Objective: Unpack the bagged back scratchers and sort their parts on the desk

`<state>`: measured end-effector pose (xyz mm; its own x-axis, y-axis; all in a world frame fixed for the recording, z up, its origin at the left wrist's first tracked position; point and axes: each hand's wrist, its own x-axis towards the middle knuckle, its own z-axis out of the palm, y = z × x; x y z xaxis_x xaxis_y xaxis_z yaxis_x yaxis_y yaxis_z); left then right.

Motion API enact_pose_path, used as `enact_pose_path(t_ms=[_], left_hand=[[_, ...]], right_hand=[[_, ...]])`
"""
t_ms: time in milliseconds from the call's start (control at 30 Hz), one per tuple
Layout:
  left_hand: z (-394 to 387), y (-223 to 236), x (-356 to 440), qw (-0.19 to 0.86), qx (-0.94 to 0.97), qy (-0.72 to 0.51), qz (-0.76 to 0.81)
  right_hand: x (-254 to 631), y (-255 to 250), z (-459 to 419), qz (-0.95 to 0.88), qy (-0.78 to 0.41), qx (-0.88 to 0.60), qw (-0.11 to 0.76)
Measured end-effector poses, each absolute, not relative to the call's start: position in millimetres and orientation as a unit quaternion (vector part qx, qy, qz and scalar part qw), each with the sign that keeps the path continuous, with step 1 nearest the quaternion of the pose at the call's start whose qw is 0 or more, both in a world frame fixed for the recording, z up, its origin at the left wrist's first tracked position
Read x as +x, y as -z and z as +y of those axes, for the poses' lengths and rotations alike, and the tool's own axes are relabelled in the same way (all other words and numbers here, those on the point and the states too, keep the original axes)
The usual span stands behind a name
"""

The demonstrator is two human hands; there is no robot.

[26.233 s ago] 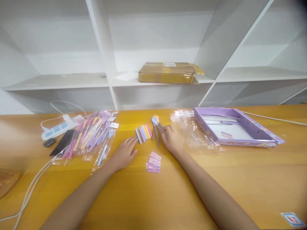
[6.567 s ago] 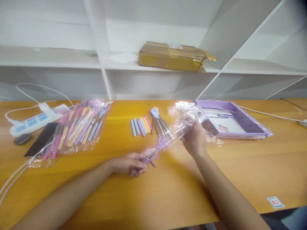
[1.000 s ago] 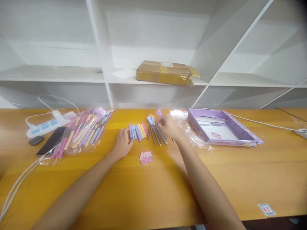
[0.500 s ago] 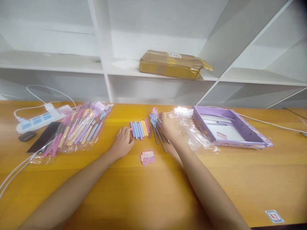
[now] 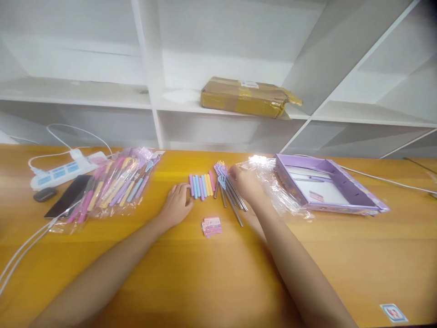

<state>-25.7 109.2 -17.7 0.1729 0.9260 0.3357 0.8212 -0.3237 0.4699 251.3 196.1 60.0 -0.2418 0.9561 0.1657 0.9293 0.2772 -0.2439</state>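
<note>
I count eight tubes (image 5: 201, 187): three blue, two purple, two yellow and one pink. There is one tray (image 5: 344, 208), one power strip (image 5: 59, 172), one carton (image 5: 244, 98), one sticker (image 5: 393, 313). The rods (image 5: 233, 207) and stacked cards (image 5: 211, 226) overlap too much for counting.

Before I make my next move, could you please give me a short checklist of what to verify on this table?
1. Coloured tubes side by side in one row: ok.
2. Left hand clear of the tubes: cannot tell; its fingertips are at the row's left end, contact unclear.
3. Metal rods lined up evenly: not ok; they fan out, one reaching nearer the table's front edge.
4. Right hand free: cannot tell; it is at the rods' claw heads, fingers hidden.
5. Small pink cards apart from the rods: ok.
6. Clear plastic away from the purple tray: not ok; it lies right alongside.
</note>
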Motion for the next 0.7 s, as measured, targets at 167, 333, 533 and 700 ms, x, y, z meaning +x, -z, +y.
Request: enact_pose_path(t_ms=[167, 333, 533, 700], left_hand=[[108.3, 19.3, -24.5, 0.092, 0.755, -0.296, 0.578], [108.5, 15.4, -21.9, 0.078, 0.741, -0.291, 0.600], [126.4, -39.6, -79.8, 0.016, 0.712, -0.243, 0.659], [133.6, -64.0, -136.5, -0.029, 0.653, -0.097, 0.751]], right_hand=[[256.6, -64.7, 196.4, -0.792, -0.033, -0.586, 0.165], [253.6, -68.4, 192.2, -0.784, -0.022, -0.569, 0.248], [240.6, -106.6, 155.2, -0.773, -0.087, -0.466, 0.422], [231.7, -165.4, 79.4, -0.803, -0.354, -0.241, 0.414]])
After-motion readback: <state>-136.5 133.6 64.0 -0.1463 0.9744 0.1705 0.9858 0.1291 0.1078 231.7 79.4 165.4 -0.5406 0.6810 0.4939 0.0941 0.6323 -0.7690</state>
